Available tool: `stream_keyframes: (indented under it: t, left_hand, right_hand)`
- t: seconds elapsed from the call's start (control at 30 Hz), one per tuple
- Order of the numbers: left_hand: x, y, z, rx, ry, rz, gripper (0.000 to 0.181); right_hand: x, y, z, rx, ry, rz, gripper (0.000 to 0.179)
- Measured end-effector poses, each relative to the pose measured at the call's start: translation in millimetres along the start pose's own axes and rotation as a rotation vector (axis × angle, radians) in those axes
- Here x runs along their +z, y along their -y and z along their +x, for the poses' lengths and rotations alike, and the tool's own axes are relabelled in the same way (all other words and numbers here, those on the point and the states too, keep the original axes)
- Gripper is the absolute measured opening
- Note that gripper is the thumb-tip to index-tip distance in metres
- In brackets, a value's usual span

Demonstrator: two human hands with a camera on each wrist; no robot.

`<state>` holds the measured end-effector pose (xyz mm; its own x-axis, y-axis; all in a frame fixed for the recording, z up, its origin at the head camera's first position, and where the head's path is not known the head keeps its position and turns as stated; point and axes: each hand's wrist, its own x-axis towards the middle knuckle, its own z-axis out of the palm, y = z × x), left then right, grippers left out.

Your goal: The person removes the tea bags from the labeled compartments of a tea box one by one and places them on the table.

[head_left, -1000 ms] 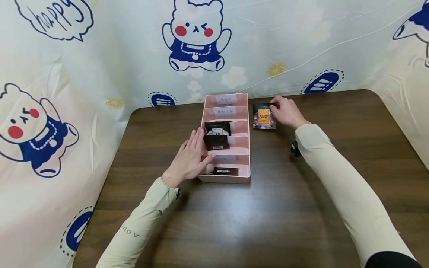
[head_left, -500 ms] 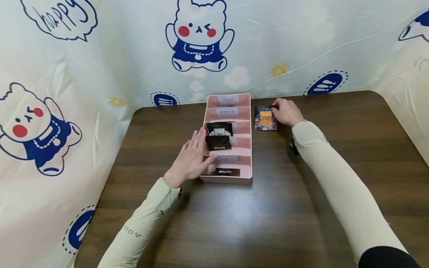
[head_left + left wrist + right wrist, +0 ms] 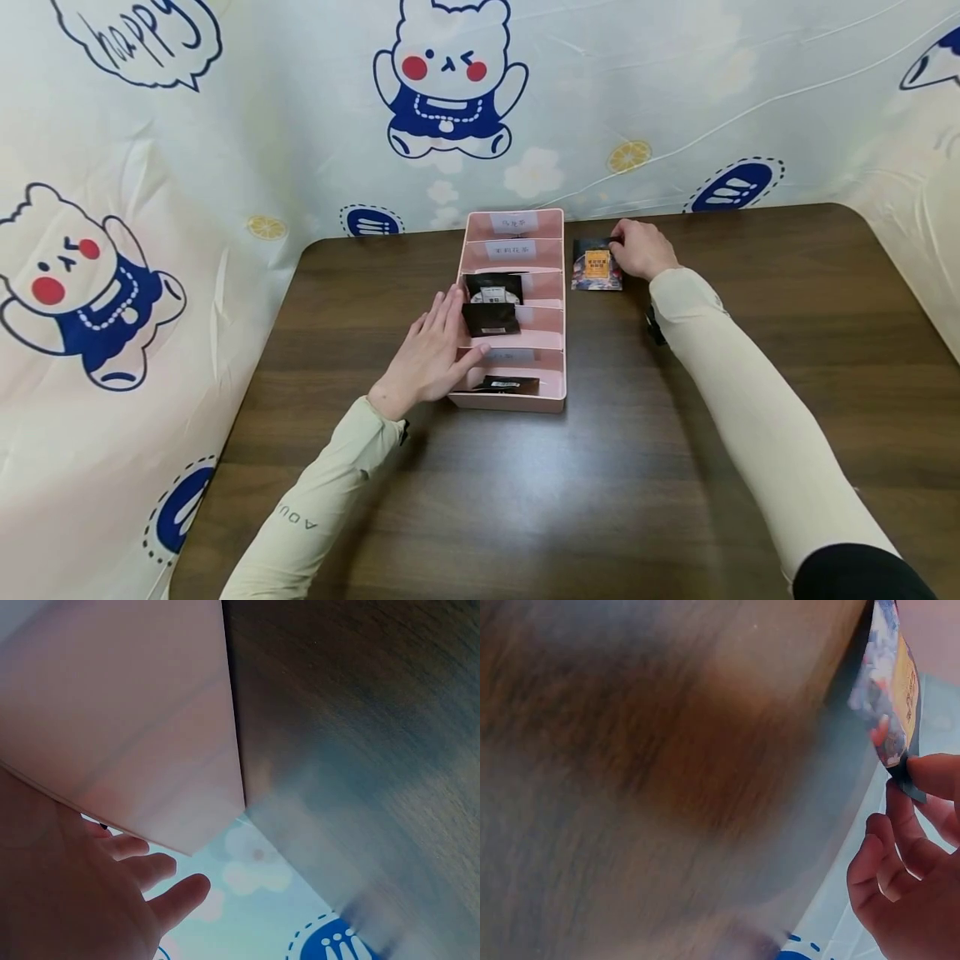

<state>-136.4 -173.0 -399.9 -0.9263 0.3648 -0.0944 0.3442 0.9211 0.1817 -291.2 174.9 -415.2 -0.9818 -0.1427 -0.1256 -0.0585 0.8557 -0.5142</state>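
A pink divided box point(image 3: 525, 403) with paper labels on its compartments stands at the table's middle. My left hand point(image 3: 423, 358) lies along its left side, fingers extended over the rim; the left wrist view shows the hand point(image 3: 97, 892) against the box wall point(image 3: 135, 735). Right of the box, my right hand point(image 3: 647, 249) pinches the upper right corner of a dark tea sachet point(image 3: 597, 265) with an orange label. In the right wrist view, thumb and fingers of the hand point(image 3: 907, 877) grip the sachet point(image 3: 889, 697) at one end.
Black sachets sit in the box: one in the middle compartment point(image 3: 493, 288), another just nearer point(image 3: 491, 319), and one in the front compartment point(image 3: 510, 384). A patterned cloth point(image 3: 570, 100) hangs behind the brown wooden table point(image 3: 600, 500).
The whole scene shifts slightly rightward in the head view. Both hands keep nearly the same places, the left at the box and the right pinching the sachet.
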Motion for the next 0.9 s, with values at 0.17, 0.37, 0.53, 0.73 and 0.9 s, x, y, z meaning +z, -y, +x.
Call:
stream_keyframes:
  t: [0.17, 0.37, 0.53, 0.73, 0.9]
  left_hand:
    - [0.4, 0.0, 0.3, -0.001, 0.000, -0.002, 0.091]
    - [-0.1, -0.5, 0.3, -0.004, 0.001, -0.006, 0.092]
    - [0.2, -0.2, 0.0, -0.003, 0.000, -0.011, 0.092]
    - [0.9, 0.5, 0.3, 0.001, -0.002, -0.013, 0.092]
    - [0.9, 0.9, 1.5, -0.004, 0.005, -0.015, 0.093]
  right_hand:
    - [3.2, -1.3, 2.7, 0.008, 0.000, -0.007, 0.033]
    - [3.5, -0.9, 5.1, 0.015, -0.003, -0.011, 0.034]
    - [3.8, 0.1, 3.4, 0.038, 0.022, -0.017, 0.037]
    - [4.2, -1.1, 1.0, 0.062, 0.037, -0.026, 0.038]
    - [2.8, -2.0, -0.2, 0.067, 0.042, -0.036, 0.038]
